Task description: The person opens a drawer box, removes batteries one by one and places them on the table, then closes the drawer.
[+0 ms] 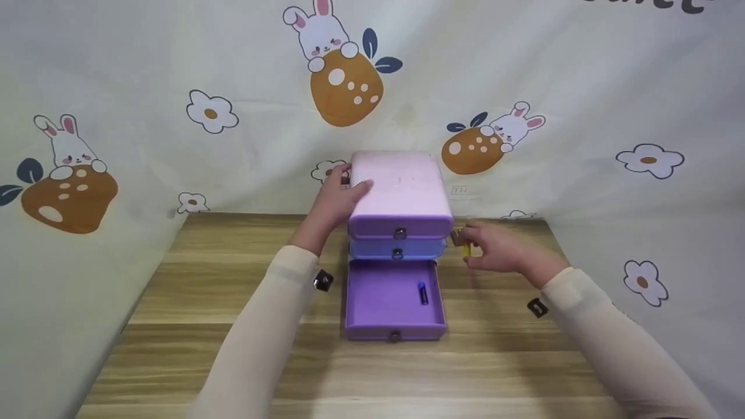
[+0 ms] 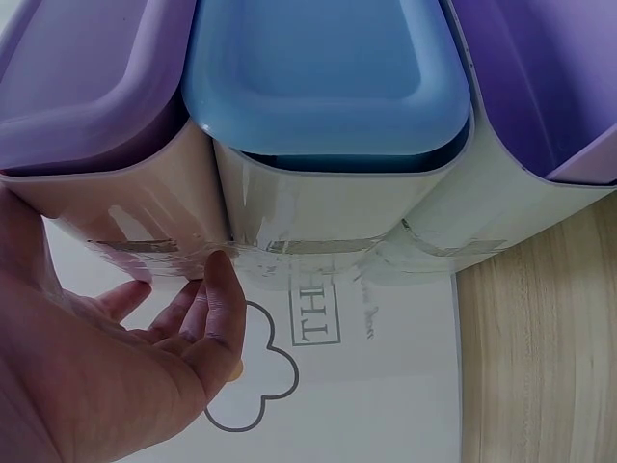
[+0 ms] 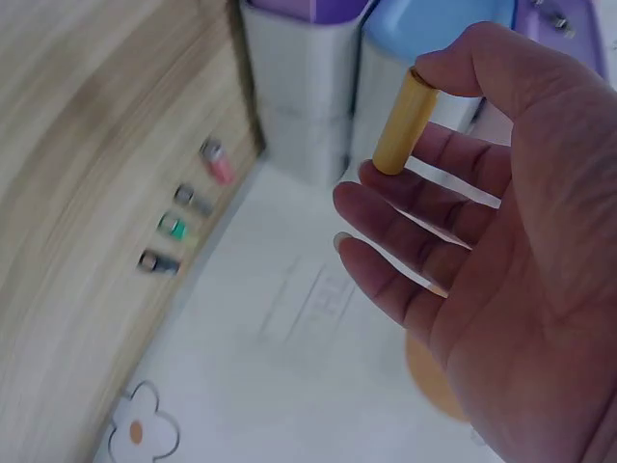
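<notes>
A stacked drawer unit (image 1: 401, 183) with a pink top stands at the back of the table. Its purple bottom drawer (image 1: 378, 299) is pulled out and holds one dark blue battery (image 1: 423, 294) near the right wall. The purple top drawer (image 1: 372, 227) and the blue middle drawer (image 1: 372, 249) are closed. My left hand (image 1: 339, 196) rests on the unit's upper left side, thumb on top; in the left wrist view its loosely bent fingers (image 2: 224, 309) touch the side wall. To the right of the unit, my right hand (image 1: 497, 250) pinches a yellow battery (image 3: 405, 123) between thumb and fingertips.
Several small batteries (image 3: 217, 162) stand in a row on the table by its back edge, right of the unit. Behind the wood-grain table (image 1: 233, 337) hangs a pale cloth (image 1: 250, 157) printed with rabbits and flowers.
</notes>
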Demonstrator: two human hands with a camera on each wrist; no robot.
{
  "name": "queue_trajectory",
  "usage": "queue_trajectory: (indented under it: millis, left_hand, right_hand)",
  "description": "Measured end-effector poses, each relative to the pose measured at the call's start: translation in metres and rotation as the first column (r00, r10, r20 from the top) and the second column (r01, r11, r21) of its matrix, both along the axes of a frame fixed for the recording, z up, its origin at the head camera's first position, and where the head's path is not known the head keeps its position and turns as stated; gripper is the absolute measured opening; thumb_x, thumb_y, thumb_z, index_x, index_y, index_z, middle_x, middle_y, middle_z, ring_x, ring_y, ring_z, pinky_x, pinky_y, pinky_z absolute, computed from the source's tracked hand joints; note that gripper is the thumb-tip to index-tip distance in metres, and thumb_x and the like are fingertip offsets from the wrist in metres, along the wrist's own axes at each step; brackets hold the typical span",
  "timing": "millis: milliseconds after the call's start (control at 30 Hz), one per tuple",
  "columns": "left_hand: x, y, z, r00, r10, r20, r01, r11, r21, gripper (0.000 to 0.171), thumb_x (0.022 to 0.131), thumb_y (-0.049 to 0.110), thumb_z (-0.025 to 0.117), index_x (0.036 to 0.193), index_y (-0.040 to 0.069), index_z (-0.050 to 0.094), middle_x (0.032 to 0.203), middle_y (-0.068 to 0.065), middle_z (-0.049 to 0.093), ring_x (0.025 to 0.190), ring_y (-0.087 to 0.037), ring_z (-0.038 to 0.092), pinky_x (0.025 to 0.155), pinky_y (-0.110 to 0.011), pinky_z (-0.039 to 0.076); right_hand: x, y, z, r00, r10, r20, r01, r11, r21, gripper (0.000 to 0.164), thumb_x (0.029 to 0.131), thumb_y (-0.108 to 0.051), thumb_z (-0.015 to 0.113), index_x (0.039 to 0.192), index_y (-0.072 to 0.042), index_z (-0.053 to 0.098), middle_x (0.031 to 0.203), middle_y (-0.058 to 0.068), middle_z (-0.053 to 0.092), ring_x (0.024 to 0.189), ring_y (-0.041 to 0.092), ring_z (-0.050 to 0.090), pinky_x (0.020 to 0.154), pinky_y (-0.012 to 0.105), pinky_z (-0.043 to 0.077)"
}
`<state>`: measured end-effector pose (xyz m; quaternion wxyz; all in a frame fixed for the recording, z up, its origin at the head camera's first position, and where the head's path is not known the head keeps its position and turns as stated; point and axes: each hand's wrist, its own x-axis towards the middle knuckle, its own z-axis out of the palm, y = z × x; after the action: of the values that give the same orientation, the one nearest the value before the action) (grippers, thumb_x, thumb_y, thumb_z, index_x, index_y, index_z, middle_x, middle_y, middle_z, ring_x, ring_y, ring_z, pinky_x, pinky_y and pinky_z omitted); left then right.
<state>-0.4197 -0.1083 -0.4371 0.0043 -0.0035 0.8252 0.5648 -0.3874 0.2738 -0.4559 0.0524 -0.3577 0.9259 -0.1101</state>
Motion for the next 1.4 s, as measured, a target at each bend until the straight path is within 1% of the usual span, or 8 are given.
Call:
queue_trajectory:
  millis: [167, 333, 433, 633, 800, 1100, 1200, 1400]
  left_hand:
    - [0.0, 0.001, 0.0, 1.0, 0.005, 0.004, -0.005, 1.0, -0.006, 0.088, 0.105, 0.055, 0.071, 0.174, 0.019, 0.03, 0.167, -0.016, 0.048, 0.151, -0.033, 0.05, 0.123, -0.051, 0.043]
    - [0.001, 0.001, 0.0, 1.0, -0.001, -0.026, 0.001, 1.0, -0.001, 0.087, 0.105, 0.052, 0.071, 0.173, 0.017, 0.032, 0.165, -0.017, 0.05, 0.15, -0.033, 0.051, 0.122, -0.049, 0.044]
    - [0.001, 0.001, -0.001, 0.999, -0.004, -0.041, 0.004, 1.0, -0.002, 0.086, 0.105, 0.05, 0.071, 0.173, 0.015, 0.032, 0.164, -0.017, 0.051, 0.15, -0.033, 0.051, 0.122, -0.049, 0.044]
    - [0.0, 0.001, -0.001, 1.0, 0.001, -0.023, -0.001, 1.0, -0.001, 0.087, 0.105, 0.051, 0.071, 0.173, 0.016, 0.031, 0.165, -0.017, 0.05, 0.15, -0.033, 0.051, 0.122, -0.05, 0.045]
    - [0.0, 0.001, -0.001, 1.0, 0.006, -0.023, -0.005, 1.0, 0.005, 0.087, 0.105, 0.05, 0.071, 0.174, 0.015, 0.03, 0.164, -0.018, 0.05, 0.148, -0.034, 0.052, 0.121, -0.049, 0.046]
    - [0.001, 0.001, 0.001, 1.0, 0.001, -0.012, -0.001, 1.0, 0.002, 0.088, 0.105, 0.053, 0.07, 0.174, 0.017, 0.03, 0.166, -0.017, 0.048, 0.151, -0.034, 0.05, 0.123, -0.052, 0.044]
    - [0.002, 0.001, 0.001, 1.0, 0.002, -0.009, -0.002, 1.0, -0.005, 0.088, 0.105, 0.054, 0.07, 0.174, 0.018, 0.03, 0.167, -0.017, 0.047, 0.151, -0.035, 0.049, 0.123, -0.053, 0.044]
    - [0.001, 0.002, -0.001, 1.0, 0.007, -0.03, -0.008, 1.0, -0.008, 0.086, 0.105, 0.051, 0.071, 0.173, 0.016, 0.032, 0.164, -0.019, 0.05, 0.148, -0.035, 0.052, 0.121, -0.05, 0.045]
  right_hand:
    - [-0.019, 0.012, -0.002, 0.998, -0.061, -0.001, 0.061, 0.998, 0.035, 0.03, 0.093, -0.02, 0.082, 0.12, -0.009, 0.074, 0.115, 0.005, 0.069, 0.106, 0.031, 0.07, 0.093, 0.054, 0.061]
    - [-0.036, 0.023, -0.005, 0.988, -0.15, 0.041, 0.146, 0.987, 0.072, 0.037, 0.094, -0.02, 0.081, 0.128, -0.007, 0.073, 0.122, 0.007, 0.07, 0.111, 0.034, 0.069, 0.097, 0.056, 0.06]
    - [-0.047, 0.029, -0.009, 0.985, -0.168, 0.033, 0.165, 0.983, 0.079, 0.039, 0.093, -0.016, 0.082, 0.128, -0.003, 0.073, 0.123, 0.01, 0.07, 0.111, 0.035, 0.069, 0.098, 0.056, 0.059]
    - [-0.064, 0.035, -0.015, 0.979, -0.202, 0.037, 0.198, 0.976, 0.087, 0.038, 0.093, -0.014, 0.085, 0.128, -0.003, 0.073, 0.122, 0.013, 0.069, 0.11, 0.035, 0.069, 0.097, 0.057, 0.059]
    - [-0.073, 0.037, -0.016, 0.974, -0.223, 0.05, 0.217, 0.971, 0.094, 0.038, 0.094, -0.011, 0.085, 0.129, -0.002, 0.074, 0.124, 0.015, 0.07, 0.112, 0.036, 0.069, 0.1, 0.058, 0.057]
    - [-0.085, 0.039, -0.017, 0.946, -0.313, 0.081, 0.304, 0.946, 0.109, 0.041, 0.093, -0.005, 0.084, 0.133, -0.005, 0.074, 0.13, 0.017, 0.071, 0.12, 0.038, 0.067, 0.106, 0.061, 0.054]
    - [-0.088, 0.041, -0.019, 0.944, -0.318, 0.083, 0.309, 0.945, 0.109, 0.042, 0.092, -0.003, 0.084, 0.133, -0.004, 0.074, 0.131, 0.018, 0.071, 0.121, 0.039, 0.067, 0.108, 0.061, 0.053]
    - [-0.093, 0.043, -0.022, 0.955, -0.292, 0.059, 0.286, 0.953, 0.095, 0.042, 0.091, 0.001, 0.082, 0.132, 0.0, 0.075, 0.13, 0.02, 0.072, 0.125, 0.043, 0.067, 0.111, 0.062, 0.051]
